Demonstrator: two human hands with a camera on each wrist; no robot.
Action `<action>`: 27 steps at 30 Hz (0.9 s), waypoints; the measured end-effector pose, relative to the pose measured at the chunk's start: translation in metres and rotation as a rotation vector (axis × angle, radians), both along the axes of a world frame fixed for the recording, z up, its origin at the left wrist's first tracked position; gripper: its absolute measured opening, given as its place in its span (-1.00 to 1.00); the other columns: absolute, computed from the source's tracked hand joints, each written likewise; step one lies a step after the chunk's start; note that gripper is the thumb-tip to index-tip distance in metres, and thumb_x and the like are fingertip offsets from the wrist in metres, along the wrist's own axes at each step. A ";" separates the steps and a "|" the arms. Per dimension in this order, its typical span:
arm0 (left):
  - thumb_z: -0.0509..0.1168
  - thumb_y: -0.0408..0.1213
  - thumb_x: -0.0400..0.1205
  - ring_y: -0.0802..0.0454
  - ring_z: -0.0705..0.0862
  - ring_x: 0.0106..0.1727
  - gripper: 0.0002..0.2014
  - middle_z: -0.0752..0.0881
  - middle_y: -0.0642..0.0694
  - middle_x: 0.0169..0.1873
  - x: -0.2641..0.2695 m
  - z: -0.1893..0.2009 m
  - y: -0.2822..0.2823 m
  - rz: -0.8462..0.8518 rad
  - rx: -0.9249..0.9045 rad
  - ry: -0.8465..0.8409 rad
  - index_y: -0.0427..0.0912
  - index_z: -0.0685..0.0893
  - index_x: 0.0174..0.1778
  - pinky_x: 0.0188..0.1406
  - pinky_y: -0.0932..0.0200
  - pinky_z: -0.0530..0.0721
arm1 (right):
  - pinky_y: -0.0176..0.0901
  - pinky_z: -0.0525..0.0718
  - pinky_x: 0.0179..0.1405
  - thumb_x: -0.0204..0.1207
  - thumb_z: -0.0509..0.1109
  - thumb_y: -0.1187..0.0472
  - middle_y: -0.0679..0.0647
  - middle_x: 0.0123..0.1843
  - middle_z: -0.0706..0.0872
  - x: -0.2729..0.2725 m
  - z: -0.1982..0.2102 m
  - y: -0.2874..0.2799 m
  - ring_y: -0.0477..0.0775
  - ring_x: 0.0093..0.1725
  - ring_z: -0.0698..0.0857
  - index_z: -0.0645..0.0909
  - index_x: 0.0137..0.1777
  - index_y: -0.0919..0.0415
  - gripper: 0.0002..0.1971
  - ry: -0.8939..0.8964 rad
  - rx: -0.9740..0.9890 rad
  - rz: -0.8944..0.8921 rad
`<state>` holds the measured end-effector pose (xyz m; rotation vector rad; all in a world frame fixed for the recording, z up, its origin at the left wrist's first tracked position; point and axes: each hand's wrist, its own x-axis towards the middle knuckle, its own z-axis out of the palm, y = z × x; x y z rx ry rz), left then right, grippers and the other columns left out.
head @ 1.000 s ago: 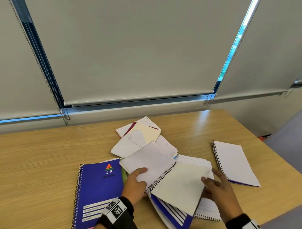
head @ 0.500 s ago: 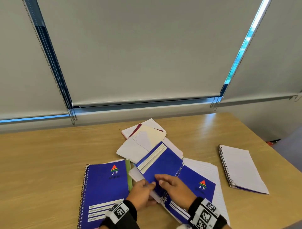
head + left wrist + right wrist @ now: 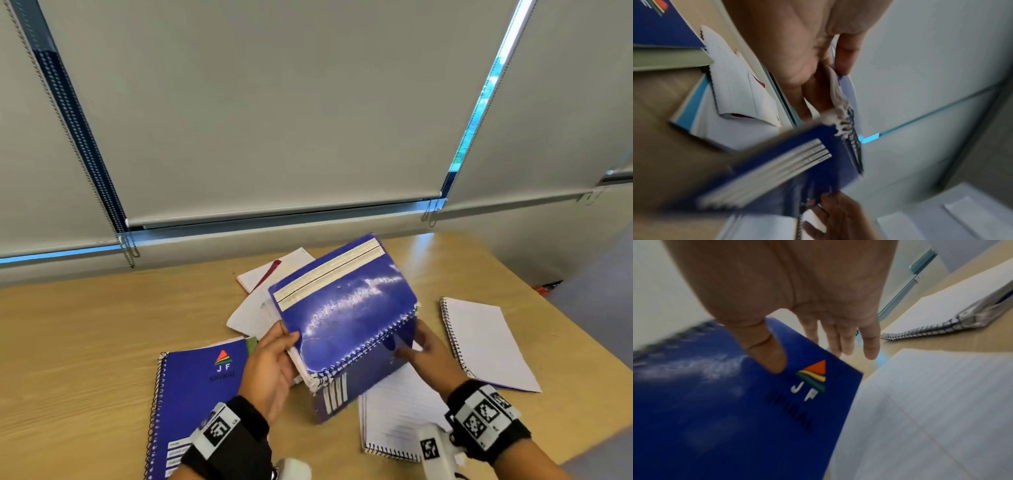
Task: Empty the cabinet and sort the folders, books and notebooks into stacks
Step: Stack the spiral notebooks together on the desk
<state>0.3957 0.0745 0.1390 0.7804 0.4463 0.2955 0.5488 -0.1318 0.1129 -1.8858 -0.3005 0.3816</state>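
Observation:
A blue spiral notebook (image 3: 346, 315) hangs tilted above the table, its two covers spread like a tent along the wire spine. My left hand (image 3: 291, 353) grips its near left corner, thumb on top and fingers under the pages (image 3: 835, 91). My right hand (image 3: 416, 344) pinches the lower front cover (image 3: 735, 402), thumb beside the JF logo and fingers behind it. A second blue JF notebook (image 3: 202, 394) lies flat at the left.
A lined spiral pad (image 3: 394, 421) lies under the lifted notebook. An open white spiral notebook (image 3: 486, 346) is at the right. White and maroon books (image 3: 260, 277) lie in a loose pile behind. The wooden table (image 3: 85, 325) ends at the window wall.
The notebook showed its white pages, then its blue covers on the table. Now both hands have lifted it off the pile and tilted it up.

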 end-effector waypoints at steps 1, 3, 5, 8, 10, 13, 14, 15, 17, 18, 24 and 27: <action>0.08 -0.50 0.67 -0.10 0.79 0.12 -0.65 0.77 -0.20 0.18 0.000 0.003 0.002 -0.016 -0.034 -0.002 -0.22 0.66 0.28 0.16 -0.09 0.71 | -0.16 0.68 0.10 0.35 0.46 0.55 -0.10 0.02 0.79 0.001 0.009 0.002 -0.02 0.15 0.68 0.68 0.08 0.06 -0.58 -0.012 0.032 0.044; 0.08 -0.45 0.68 -0.19 0.78 0.11 -0.67 0.76 -0.26 0.19 0.002 0.002 0.007 -0.046 -0.077 0.055 -0.26 0.63 0.29 -0.01 -0.08 0.79 | 0.08 0.65 0.20 0.35 0.51 0.55 -0.14 -0.06 0.84 -0.004 0.026 0.006 -0.12 0.03 0.74 0.72 -0.05 0.06 -0.64 -0.048 0.096 0.139; 0.08 -0.46 0.68 -0.19 0.80 -0.10 -0.69 0.79 -0.31 0.09 0.002 0.000 0.011 -0.056 -0.094 0.146 -0.32 0.59 0.30 -0.24 -0.01 0.80 | 0.10 0.61 0.32 0.43 0.47 0.55 -0.10 0.07 0.82 -0.012 0.038 0.013 -0.07 0.14 0.74 0.70 0.07 0.02 -0.59 -0.160 0.147 0.219; 0.09 -0.51 0.66 -0.14 0.76 -0.27 -0.61 0.76 -0.27 0.01 -0.006 -0.008 0.020 -0.075 -0.049 0.253 -0.22 0.49 0.41 -0.40 0.10 0.73 | -0.01 0.46 0.44 0.47 0.53 0.30 -0.06 0.36 0.59 -0.022 0.052 0.023 0.00 0.43 0.50 0.66 0.18 -0.15 -0.62 -0.613 0.000 0.262; 0.08 -0.53 0.66 -0.11 0.77 -0.29 -0.56 0.73 -0.22 0.06 -0.016 -0.011 0.025 -0.152 0.027 0.328 -0.10 0.48 0.41 -0.42 0.12 0.73 | -0.13 0.21 0.58 0.44 0.49 0.11 -0.03 0.57 0.37 -0.028 0.066 0.028 0.07 0.64 0.21 0.69 0.12 -0.17 -0.73 -0.864 -0.112 0.318; 0.07 -0.48 0.69 -0.21 0.78 -0.13 -0.62 0.74 -0.38 0.17 -0.029 -0.011 0.030 -0.349 0.076 0.366 -0.14 0.60 0.36 -0.08 -0.09 0.75 | 0.17 0.01 0.65 0.43 0.41 -0.08 -0.10 0.62 0.37 -0.037 0.088 0.040 0.05 0.70 0.13 0.72 0.00 -0.09 -0.80 -1.016 -0.240 0.473; 0.10 -0.43 0.72 -0.22 0.78 -0.07 -0.67 0.74 -0.39 0.16 -0.034 -0.010 0.031 -0.405 0.115 0.371 -0.20 0.65 0.33 0.06 -0.14 0.73 | 0.26 0.03 0.64 0.41 0.42 -0.10 -0.16 0.52 0.51 -0.041 0.096 0.047 -0.04 0.65 0.27 0.69 -0.08 -0.13 -0.85 -0.979 -0.240 0.509; 0.12 -0.37 0.74 -0.23 0.78 0.01 -0.70 0.76 -0.35 0.15 -0.039 -0.008 0.031 -0.446 0.174 0.383 -0.24 0.69 0.30 0.22 -0.19 0.70 | 0.24 0.11 0.63 0.38 0.44 -0.10 -0.22 0.34 0.65 -0.046 0.103 0.053 -0.13 0.52 0.46 0.65 -0.15 -0.14 -0.88 -0.904 -0.210 0.533; 0.13 -0.24 0.77 -0.16 0.77 0.16 -0.70 0.80 -0.20 0.13 -0.051 -0.005 0.031 -0.481 0.311 0.393 -0.16 0.74 0.24 0.37 -0.19 0.61 | -0.03 0.49 0.37 0.37 0.51 -0.01 -0.18 -0.09 0.75 -0.054 0.114 0.065 -0.17 0.05 0.71 0.58 -0.26 -0.05 -0.84 -0.719 -0.078 0.563; 0.11 -0.14 0.77 -0.09 0.77 0.17 -0.68 0.81 -0.12 0.11 -0.057 0.000 0.033 -0.464 0.373 0.406 -0.09 0.74 0.23 0.39 -0.15 0.60 | -0.16 0.62 0.08 0.38 0.55 0.09 -0.13 -0.22 0.72 -0.057 0.117 0.071 -0.14 -0.15 0.70 0.57 -0.27 0.00 -0.82 -0.644 -0.028 0.575; 0.07 -0.01 0.70 -0.03 0.79 0.13 -0.68 0.82 -0.03 0.08 -0.097 0.023 0.044 -0.180 0.431 0.231 -0.03 0.60 0.25 0.26 -0.09 0.69 | -0.19 0.67 -0.21 0.45 0.55 0.23 -0.12 -0.22 0.75 -0.066 0.121 0.120 -0.10 -0.20 0.71 0.61 -0.23 -0.03 -0.81 -0.552 0.026 0.621; 0.19 -0.19 0.70 -0.14 0.81 0.07 -0.74 0.82 -0.10 0.08 -0.105 0.020 0.046 -0.030 0.490 0.218 -0.10 0.56 0.29 0.16 -0.12 0.74 | -0.26 0.62 0.00 0.41 0.53 0.13 -0.23 -0.11 0.73 -0.073 0.111 0.151 -0.18 -0.05 0.69 0.60 -0.09 -0.12 -0.82 -0.644 0.027 0.552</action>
